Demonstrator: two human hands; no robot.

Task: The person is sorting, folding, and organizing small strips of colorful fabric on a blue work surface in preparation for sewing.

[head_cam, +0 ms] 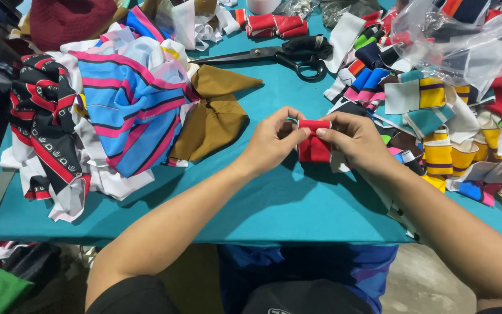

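Both my hands meet over the middle of the teal table point(286, 203). Between them is a small red fabric piece point(314, 145), folded at its top edge. My left hand point(271, 142) pinches its left side with thumb and fingers. My right hand point(352, 139) grips its right side, thumb on the folded top edge. The lower part of the red piece hangs just above the table surface.
A heap of striped blue, pink, black and white cloth point(117, 99) lies at the left, with a brown piece point(216, 116) beside it. Black scissors point(280, 55) lie at the back. Several colourful ribbed pieces point(437, 128) and a clear plastic bag point(460, 40) crowd the right.
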